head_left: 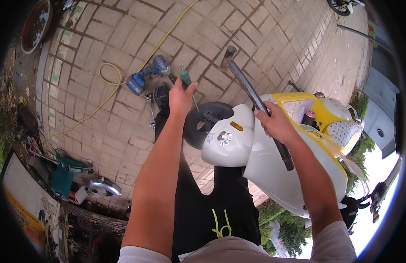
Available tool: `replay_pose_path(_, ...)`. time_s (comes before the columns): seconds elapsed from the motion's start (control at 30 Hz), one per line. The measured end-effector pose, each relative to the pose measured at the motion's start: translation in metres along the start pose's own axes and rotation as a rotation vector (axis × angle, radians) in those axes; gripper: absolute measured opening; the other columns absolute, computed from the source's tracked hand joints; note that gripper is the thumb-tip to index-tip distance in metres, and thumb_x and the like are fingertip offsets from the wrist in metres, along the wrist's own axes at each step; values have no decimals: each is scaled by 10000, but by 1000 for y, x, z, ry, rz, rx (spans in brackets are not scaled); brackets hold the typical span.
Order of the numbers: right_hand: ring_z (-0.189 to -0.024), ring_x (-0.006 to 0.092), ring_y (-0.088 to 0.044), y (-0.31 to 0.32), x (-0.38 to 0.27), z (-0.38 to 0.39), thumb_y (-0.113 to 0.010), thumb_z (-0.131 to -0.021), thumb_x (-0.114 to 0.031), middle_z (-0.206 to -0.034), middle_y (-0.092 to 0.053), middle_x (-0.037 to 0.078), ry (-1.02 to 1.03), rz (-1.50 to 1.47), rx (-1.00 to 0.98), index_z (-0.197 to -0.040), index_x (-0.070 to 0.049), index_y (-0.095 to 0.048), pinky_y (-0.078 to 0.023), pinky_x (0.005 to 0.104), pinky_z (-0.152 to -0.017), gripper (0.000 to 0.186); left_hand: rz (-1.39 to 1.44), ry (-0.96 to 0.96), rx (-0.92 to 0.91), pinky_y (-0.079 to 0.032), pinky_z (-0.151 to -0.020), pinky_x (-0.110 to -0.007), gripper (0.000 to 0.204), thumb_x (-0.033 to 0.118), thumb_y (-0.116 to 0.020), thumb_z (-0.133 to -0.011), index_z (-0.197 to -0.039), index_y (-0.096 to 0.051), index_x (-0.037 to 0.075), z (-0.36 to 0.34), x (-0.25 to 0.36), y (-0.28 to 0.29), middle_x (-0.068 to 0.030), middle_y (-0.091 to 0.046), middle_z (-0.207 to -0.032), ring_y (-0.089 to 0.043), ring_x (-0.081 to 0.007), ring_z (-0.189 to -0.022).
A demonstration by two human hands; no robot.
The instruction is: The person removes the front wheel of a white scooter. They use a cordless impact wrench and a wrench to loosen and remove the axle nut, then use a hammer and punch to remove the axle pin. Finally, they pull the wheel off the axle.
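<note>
The left hand [181, 98] grasps a green-handled tool [185, 79], its thin shaft reaching down near the black wheel [192, 135]; the right hand [275, 121] is wrapped around the handle of a hammer [248, 87], its head out over the paving. A white fender [225, 151] on the yellow-and-white scooter [295, 175] partly covers the wheel. Crowding the left hand are a blue power tool [148, 74] and a dark shoe [162, 95], with a wrench [150, 109] beside the shoe; a yellow hose [171, 31] winds beyond.

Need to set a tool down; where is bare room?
Brown brick paving is bare at the top, between the thin yellow cord and long dark metal hammer. Crowded: around the black shoe, beside the blue power tool and silver wrench.
</note>
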State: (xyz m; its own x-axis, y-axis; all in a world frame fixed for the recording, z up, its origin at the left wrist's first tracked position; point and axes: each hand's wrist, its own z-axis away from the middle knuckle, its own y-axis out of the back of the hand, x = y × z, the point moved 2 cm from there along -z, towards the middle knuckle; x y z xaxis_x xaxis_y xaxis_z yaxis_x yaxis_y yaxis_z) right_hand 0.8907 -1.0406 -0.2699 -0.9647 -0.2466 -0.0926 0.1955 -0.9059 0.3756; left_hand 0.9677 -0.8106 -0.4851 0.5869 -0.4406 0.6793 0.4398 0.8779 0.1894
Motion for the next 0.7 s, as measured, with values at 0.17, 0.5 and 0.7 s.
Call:
replay_pose_path(0.17, -500, 103, -486, -9, -15, -103, -619, -943, -315, -629, -497, 11, -11, 168, -70, -1017, -29, -563, -411, 275, -472, 301, -91, 64, -5, -488, -686, -298, 376, 296, -744, -883, -1027, -612, -26, -43, -84, -65, -110, -680, -852, -609, -141, -722)
replay_pose_path(0.5, -483, 71, -453, -14, 3, -162, -603, -964, -266, -613, -471, -20, -56, 233, -106, -1037, -46, -552, -391, 246, -458, 237, -18, 138, -93, -538, -638, -290, 372, 300, -753, -886, -968, -595, -26, -79, -147, -102, -59, -647, -833, -604, -109, -731)
replay_pose_path(0.7, -441, 57, -430, -7, 15, -161, -599, -973, -227, -591, -457, -34, -89, 182, -84, -1090, -46, -559, -355, 235, -412, 219, -32, 160, -113, -556, -657, -292, 388, 311, -752, -886, -973, -594, -32, -79, -148, -104, -71, -652, -859, -617, -114, -754)
